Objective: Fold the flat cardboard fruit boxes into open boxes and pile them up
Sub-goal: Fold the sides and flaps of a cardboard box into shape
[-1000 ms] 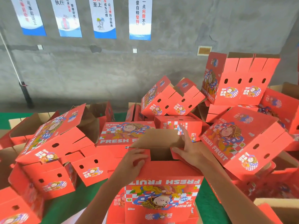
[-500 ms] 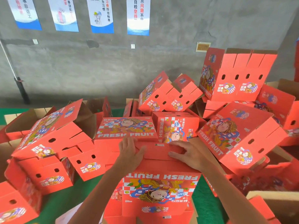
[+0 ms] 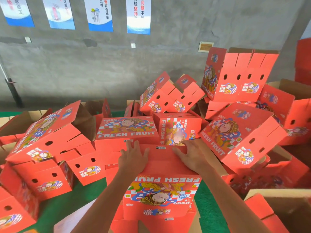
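Under a grey concrete wall (image 3: pixel 168 52), green matting (image 3: pixel 70 204), red boxes (image 3: pixel 239 132).

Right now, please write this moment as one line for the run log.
stage: flaps pressed | left hand: flat on red cardboard fruit box | right hand: flat on same box | pile of folded boxes: behind

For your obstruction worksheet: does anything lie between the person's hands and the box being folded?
Nothing visible does. The left hand and right hand both rest flat, fingers spread, directly on the red top flaps of the box in front of the person.
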The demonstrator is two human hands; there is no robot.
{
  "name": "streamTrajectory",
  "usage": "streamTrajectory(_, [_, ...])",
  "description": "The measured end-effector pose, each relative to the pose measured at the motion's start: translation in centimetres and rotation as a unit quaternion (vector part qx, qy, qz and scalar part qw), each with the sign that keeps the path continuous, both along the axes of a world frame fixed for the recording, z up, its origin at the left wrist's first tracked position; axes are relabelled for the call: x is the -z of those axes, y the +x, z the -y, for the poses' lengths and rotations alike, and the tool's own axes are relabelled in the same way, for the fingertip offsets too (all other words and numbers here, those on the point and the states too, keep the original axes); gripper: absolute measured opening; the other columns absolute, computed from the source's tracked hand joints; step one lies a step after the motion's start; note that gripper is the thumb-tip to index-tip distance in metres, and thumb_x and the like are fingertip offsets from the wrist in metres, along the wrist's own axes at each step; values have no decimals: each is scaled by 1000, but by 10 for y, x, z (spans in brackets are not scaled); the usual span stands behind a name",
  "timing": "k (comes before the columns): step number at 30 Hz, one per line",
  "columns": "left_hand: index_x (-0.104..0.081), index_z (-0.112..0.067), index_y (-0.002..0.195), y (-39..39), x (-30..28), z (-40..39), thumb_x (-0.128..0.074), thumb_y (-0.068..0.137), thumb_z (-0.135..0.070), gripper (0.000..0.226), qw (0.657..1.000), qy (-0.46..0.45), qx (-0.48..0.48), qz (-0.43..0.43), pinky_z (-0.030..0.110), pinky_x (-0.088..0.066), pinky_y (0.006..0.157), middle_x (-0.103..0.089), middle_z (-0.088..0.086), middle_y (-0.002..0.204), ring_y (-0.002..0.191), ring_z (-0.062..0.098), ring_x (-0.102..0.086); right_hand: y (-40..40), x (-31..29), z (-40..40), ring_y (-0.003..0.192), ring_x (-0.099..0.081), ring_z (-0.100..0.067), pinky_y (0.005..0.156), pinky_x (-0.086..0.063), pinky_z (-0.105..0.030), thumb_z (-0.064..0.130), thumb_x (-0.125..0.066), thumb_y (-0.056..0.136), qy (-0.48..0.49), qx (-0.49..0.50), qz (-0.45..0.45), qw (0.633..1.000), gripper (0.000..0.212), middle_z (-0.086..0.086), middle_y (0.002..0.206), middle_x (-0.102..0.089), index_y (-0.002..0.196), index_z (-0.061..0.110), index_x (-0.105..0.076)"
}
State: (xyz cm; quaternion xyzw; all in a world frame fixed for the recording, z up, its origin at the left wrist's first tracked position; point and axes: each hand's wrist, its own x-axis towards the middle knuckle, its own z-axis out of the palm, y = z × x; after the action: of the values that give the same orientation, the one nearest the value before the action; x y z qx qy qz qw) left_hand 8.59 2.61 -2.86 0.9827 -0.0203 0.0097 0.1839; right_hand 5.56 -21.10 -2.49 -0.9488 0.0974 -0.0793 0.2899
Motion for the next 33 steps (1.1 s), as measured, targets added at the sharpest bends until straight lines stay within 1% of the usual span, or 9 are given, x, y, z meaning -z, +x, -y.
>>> streamTrajectory(4, [-28,-4,149,6,-1,-8,-42,99,-64,80,994,-53,-79,-44,49,-44,101,-46,21,143,127,43,-53,-4,6,17,136,-50,-32,113,-34,-34,69,-27,102,189,112,-129,967,81,-16,150,-52,146,6,-53])
streamTrajectory(7, [-49,-2,137,11,-15,-12,-40,100,-62,72,996,-31,-57,-62,44,-44,102,-60,18,135,125,38,-57,-11,5,25,134,-52,-32,114,-34,-36,72,-22,101,166,107,-201,959,85,-14,150,-53,143,8,-58])
streamTrajectory(11, [-54,-4,138,8,-63,-6,-40,100,-63,71,999,-41,-20,-30,42,-45,102,-61,16,137,125,36,-58,-13,-44,33,139,-47,-33,119,-31,-40,65,-27,102,102,99,-107,984,73,-14,154,-48,147,14,-53])
streamTrajectory(16, [-57,-12,137,-1,-146,-1,-40,100,-63,66,994,-104,25,38,39,-44,101,-55,15,143,127,35,-56,-28,-160,38,136,-49,-40,112,-38,-44,72,-26,98,28,141,-59,988,83,-21,149,-51,147,8,-49])
streamTrajectory(23, [-54,-10,125,-17,-240,-22,-42,92,-77,76,965,-213,-12,155,42,-46,101,-62,19,131,125,40,-57,-62,-279,8,129,-52,-47,106,-40,-49,72,-29,99,-68,225,142,961,85,-30,139,-55,136,1,-55])
streamTrajectory(26, [-51,-14,116,-22,-252,-38,-45,89,-79,71,936,-245,-40,251,45,-46,93,-65,19,119,115,43,-59,-63,-289,-13,121,-56,-50,101,-43,-49,72,-29,100,-72,221,231,945,85,-35,128,-60,121,-4,-62])
streamTrajectory(28, [-49,-17,118,-20,-248,-51,-45,88,-79,70,912,-267,-60,306,46,-45,88,-66,17,114,112,44,-60,-55,-283,-30,111,-60,-50,92,-46,-49,74,-29,99,-64,183,278,941,78,-35,114,-65,94,5,-66])
streamTrajectory(30, [-47,-20,122,-14,-236,-66,-44,86,-81,70,891,-291,-73,342,43,-41,79,-69,14,111,108,43,-62,-40,-265,-47,103,-64,-47,85,-48,-46,79,-31,95,-26,128,293,947,68,-29,101,-69,79,17,-55])
streamTrajectory(33, [-40,-25,132,6,-205,-89,-51,78,-85,82,880,-330,-84,332,40,-43,82,-66,11,122,114,37,-61,-6,-221,-70,102,-70,-29,86,-54,-38,82,-54,83,115,33,265,957,69,-5,99,-76,101,17,-66])
